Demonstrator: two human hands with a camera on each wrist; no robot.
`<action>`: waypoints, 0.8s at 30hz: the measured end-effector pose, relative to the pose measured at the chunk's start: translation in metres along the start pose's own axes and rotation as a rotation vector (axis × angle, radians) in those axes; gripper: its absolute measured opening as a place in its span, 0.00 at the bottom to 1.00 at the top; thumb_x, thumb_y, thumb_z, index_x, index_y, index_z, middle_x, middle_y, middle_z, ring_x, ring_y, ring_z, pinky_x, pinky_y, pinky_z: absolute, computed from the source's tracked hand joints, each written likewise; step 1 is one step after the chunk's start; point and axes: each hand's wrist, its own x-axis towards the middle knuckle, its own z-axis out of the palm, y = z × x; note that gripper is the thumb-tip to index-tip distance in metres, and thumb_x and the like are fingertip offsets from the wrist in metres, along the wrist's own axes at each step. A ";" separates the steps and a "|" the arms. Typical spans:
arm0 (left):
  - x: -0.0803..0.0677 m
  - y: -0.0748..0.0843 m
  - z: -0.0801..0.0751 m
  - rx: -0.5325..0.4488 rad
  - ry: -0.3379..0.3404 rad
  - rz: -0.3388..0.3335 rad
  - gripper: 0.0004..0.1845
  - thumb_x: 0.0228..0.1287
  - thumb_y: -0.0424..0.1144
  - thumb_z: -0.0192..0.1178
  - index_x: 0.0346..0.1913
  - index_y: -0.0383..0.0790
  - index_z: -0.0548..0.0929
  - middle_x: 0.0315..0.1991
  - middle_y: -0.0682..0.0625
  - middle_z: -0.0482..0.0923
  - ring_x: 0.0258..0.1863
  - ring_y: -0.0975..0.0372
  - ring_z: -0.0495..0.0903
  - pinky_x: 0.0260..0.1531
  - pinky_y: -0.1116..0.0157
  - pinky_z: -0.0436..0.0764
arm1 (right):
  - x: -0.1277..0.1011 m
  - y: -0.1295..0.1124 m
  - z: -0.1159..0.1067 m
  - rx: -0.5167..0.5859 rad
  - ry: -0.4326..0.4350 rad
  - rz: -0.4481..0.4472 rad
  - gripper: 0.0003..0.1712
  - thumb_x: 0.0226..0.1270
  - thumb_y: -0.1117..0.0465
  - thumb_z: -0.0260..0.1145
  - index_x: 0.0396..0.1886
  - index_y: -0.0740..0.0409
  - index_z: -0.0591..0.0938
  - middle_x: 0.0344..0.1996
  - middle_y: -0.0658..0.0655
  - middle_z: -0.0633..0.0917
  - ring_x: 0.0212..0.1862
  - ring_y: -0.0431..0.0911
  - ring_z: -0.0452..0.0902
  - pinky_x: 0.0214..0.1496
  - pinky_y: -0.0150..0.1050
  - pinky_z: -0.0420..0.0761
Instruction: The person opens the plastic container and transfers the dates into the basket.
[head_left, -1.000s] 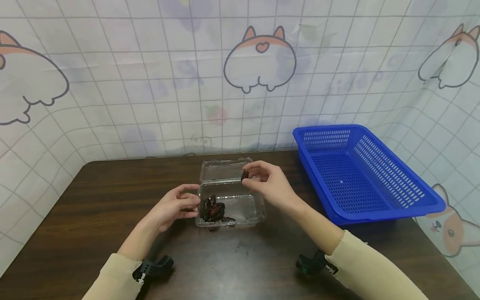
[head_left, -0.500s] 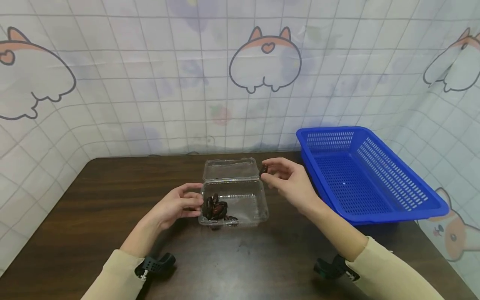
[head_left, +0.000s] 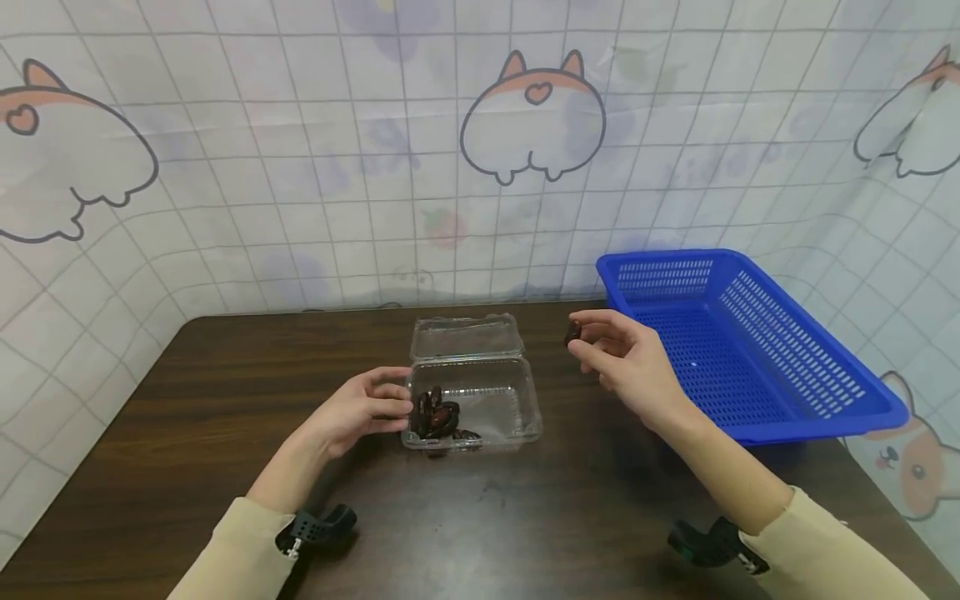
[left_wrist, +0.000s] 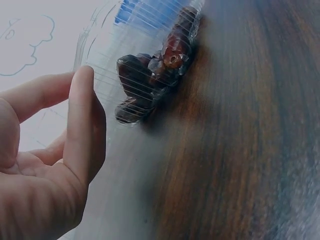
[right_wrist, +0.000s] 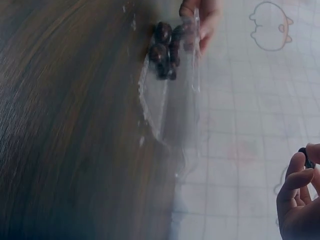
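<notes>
A clear plastic clamshell box (head_left: 491, 408) stands open on the dark wooden table (head_left: 225, 400), its lid (head_left: 467, 336) folded back. Several dark dates (head_left: 438, 417) lie in its left half, also seen as dates (left_wrist: 150, 80) and dates (right_wrist: 165, 47) in the wrist views. My left hand (head_left: 367, 408) holds the box's left wall with curled fingers (left_wrist: 82, 125). My right hand (head_left: 622, 358) is raised between the box and the blue basket (head_left: 787, 400), pinching one dark date (head_left: 573, 332) at its fingertips; that date (right_wrist: 306, 157) barely shows in the right wrist view.
The blue perforated basket sits at the table's right, with nothing in it. A tiled curtain with cartoon animals (head_left: 532, 117) closes off the back and sides. Bare tabletop lies to the left and in front of the box.
My right hand has carried the pinched date from above the box's lid rightward toward the blue basket. My left hand stays on the box's left wall.
</notes>
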 end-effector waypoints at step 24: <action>0.001 0.000 0.004 -0.025 0.046 0.000 0.34 0.71 0.24 0.62 0.76 0.30 0.62 0.48 0.42 0.76 0.40 0.59 0.82 0.45 0.60 0.87 | -0.015 0.006 -0.060 -0.040 0.089 0.036 0.20 0.75 0.57 0.67 0.63 0.54 0.80 0.43 0.52 0.85 0.34 0.43 0.80 0.25 0.31 0.76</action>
